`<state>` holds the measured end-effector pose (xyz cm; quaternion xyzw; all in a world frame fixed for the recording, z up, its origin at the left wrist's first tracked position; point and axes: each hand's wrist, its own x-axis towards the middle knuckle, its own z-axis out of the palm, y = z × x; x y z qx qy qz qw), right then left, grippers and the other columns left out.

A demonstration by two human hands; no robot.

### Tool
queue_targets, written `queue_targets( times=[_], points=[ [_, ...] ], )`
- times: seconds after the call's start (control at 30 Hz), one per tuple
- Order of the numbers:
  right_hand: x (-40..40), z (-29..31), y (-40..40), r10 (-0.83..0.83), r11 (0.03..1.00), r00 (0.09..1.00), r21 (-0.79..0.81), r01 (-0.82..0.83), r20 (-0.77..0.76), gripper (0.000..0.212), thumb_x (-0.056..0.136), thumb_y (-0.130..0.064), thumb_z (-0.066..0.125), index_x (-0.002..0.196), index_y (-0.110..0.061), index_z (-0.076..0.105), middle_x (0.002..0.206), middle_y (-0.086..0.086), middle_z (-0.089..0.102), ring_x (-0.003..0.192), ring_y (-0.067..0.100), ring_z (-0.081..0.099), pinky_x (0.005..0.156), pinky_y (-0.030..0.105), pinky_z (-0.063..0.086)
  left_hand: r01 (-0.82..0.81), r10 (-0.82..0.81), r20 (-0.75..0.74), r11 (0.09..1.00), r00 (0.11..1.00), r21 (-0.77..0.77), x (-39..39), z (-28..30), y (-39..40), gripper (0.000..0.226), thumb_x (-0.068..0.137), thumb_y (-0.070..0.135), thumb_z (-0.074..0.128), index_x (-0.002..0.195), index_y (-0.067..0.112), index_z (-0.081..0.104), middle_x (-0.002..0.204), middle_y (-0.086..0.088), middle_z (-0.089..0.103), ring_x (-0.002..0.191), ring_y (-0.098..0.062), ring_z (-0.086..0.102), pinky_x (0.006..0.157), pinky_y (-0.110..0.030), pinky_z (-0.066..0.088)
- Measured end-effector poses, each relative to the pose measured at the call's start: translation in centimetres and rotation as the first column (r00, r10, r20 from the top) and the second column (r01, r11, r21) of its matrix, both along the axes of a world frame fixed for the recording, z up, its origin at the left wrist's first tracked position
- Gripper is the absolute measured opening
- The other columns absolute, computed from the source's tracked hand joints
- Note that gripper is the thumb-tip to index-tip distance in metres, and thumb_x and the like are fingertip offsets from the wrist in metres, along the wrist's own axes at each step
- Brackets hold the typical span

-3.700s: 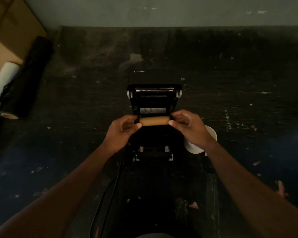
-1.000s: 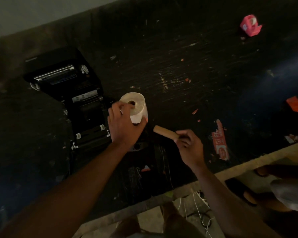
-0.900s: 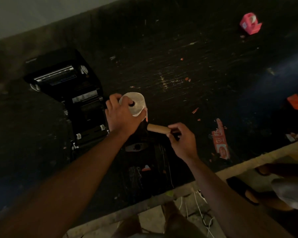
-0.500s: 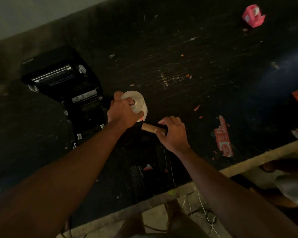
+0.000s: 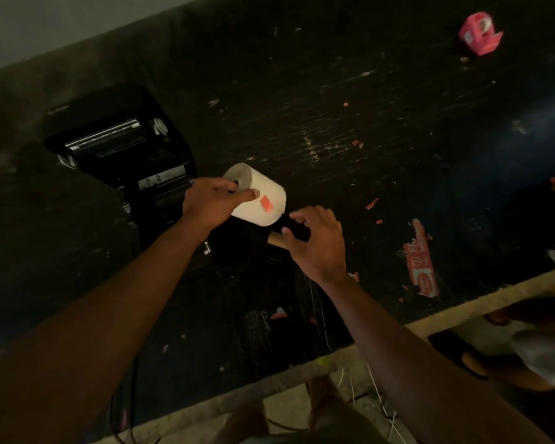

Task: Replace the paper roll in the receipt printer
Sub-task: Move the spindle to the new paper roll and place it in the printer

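**Fresh roll in hand, spent core on bench**

Paper roll, white with a small orange tab: lifted clear of the dark bench, clamped in fingers of left hand, just right of receipt printer. Printer black, lid open. Empty cardboard core: lay on bench below the roll, partly hidden by right hand, fingers spread apart, gripping nothing. Pink tape dispenser: far right corner, well apart.
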<state>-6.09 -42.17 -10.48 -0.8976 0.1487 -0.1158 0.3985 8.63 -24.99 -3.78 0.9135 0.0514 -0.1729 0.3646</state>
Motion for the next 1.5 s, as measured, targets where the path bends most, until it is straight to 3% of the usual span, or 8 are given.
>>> queue_targets(
  times=[0.2, 0.33, 0.5, 0.77, 0.9, 1.1, 1.27, 1.5],
  points=[
    [2.3, 6.0, 1.0, 0.180, 0.984, 0.967, -0.046, -0.174, 0.180, 0.039, 0.081, -0.039, 0.083, 0.114, -0.029, 0.064, 0.117, -0.008, 0.063, 0.109, 0.010, 0.057, 0.092, 0.028, 0.045, -0.325, 0.217, -0.312, 0.877, 0.925, -0.354, -4.6, 2.7, 1.4, 0.048, 0.056, 0.053, 0.093, 0.097, 0.030, 0.082, 0.111, 0.005, 0.075, 0.103, -0.016, 0.073, 0.065, -0.028, 0.063],
    [2.2, 8.8, 0.5, 0.372, 0.927, 0.918, -0.110, -0.359, 0.136, 0.028, 0.082, -0.028, 0.085, 0.105, -0.021, 0.071, 0.112, -0.003, 0.063, 0.103, 0.009, 0.058, 0.088, 0.029, 0.054, -0.400, 0.243, -0.380, 0.816, 0.892, -0.418, -7.2, 3.7, 2.6, 0.061, 0.053, 0.055, 0.093, 0.105, 0.025, 0.080, 0.116, -0.001, 0.075, 0.105, -0.021, 0.074, 0.071, -0.031, 0.065],
    [1.7, 11.1, 0.4, 0.541, 0.826, 0.837, -0.238, -0.510, 0.083, 0.017, 0.091, -0.018, 0.075, 0.107, -0.013, 0.076, 0.111, 0.003, 0.066, 0.101, 0.015, 0.063, 0.088, 0.030, 0.054, -0.444, 0.255, -0.416, 0.768, 0.873, -0.461, -8.8, 4.5, 4.2, 0.048, 0.061, 0.049, 0.092, 0.100, 0.023, 0.079, 0.114, -0.003, 0.075, 0.105, -0.022, 0.074, 0.075, -0.034, 0.065],
    [1.7, 10.2, -0.1, 0.201, 0.964, 0.969, 0.146, -0.222, 0.146, 0.011, 0.090, -0.011, 0.076, 0.094, -0.020, 0.072, 0.091, -0.011, 0.070, 0.086, 0.004, 0.069, 0.076, 0.014, 0.055, -0.479, 0.285, -0.412, 0.714, 0.865, -0.511, -9.4, 5.1, 6.4, 0.041, 0.068, 0.045, 0.090, 0.100, 0.024, 0.076, 0.120, -0.006, 0.072, 0.108, -0.024, 0.072, 0.083, -0.039, 0.064],
    [0.3, 5.8, -1.8, 0.158, 0.984, 0.987, -0.079, -0.160, -0.030, 0.011, 0.089, -0.016, 0.075, 0.095, -0.024, 0.070, 0.095, -0.007, 0.067, 0.084, 0.006, 0.065, 0.077, 0.025, 0.058, -0.527, 0.321, -0.434, 0.663, 0.842, -0.532, -9.5, 5.2, 8.1, 0.036, 0.075, 0.040, 0.089, 0.104, 0.027, 0.072, 0.125, -0.007, 0.070, 0.110, -0.025, 0.071, 0.090, -0.044, 0.063],
    [-0.5, 0.4, 0.2, 0.264, 0.821, 0.938, -0.457, -0.341, -0.225, 0.014, 0.090, -0.021, 0.071, 0.103, -0.015, 0.072, 0.104, 0.006, 0.067, 0.095, 0.023, 0.065, 0.078, 0.041, 0.058, -0.564, 0.316, -0.478, 0.594, 0.820, -0.574, -9.8, 5.3, 10.9, 0.071, 0.050, 0.048, 0.093, 0.115, 0.028, 0.071, 0.121, -0.007, 0.074, 0.107, -0.027, 0.074, 0.082, -0.041, 0.064],
    [-0.9, -0.3, 0.8, 0.323, 0.759, 0.902, -0.491, -0.429, -0.288, 0.027, 0.092, -0.032, 0.066, 0.114, -0.018, 0.073, 0.111, 0.007, 0.067, 0.102, 0.026, 0.063, 0.082, 0.042, 0.055, -0.557, 0.290, -0.483, 0.552, 0.826, -0.620, -10.4, 5.1, 12.3, 0.075, 0.043, 0.050, 0.096, 0.111, 0.029, 0.073, 0.092, 0.004, 0.083, 0.090, -0.016, 0.080, 0.070, -0.035, 0.065],
    [-2.3, -0.4, 0.6, 0.410, 0.696, 0.861, -0.507, -0.508, -0.301, 0.033, 0.089, -0.028, 0.070, 0.121, -0.019, 0.069, 0.119, 0.007, 0.068, 0.108, 0.024, 0.065, 0.089, 0.040, 0.056, -0.594, 0.296, -0.519, 0.490, 0.802, -0.638, -11.8, 4.5, 13.7, 0.089, 0.038, 0.050, 0.101, 0.118, 0.026, 0.071, 0.102, 0.000, 0.083, 0.095, -0.019, 0.079, 0.072, -0.037, 0.065]
  ],
)
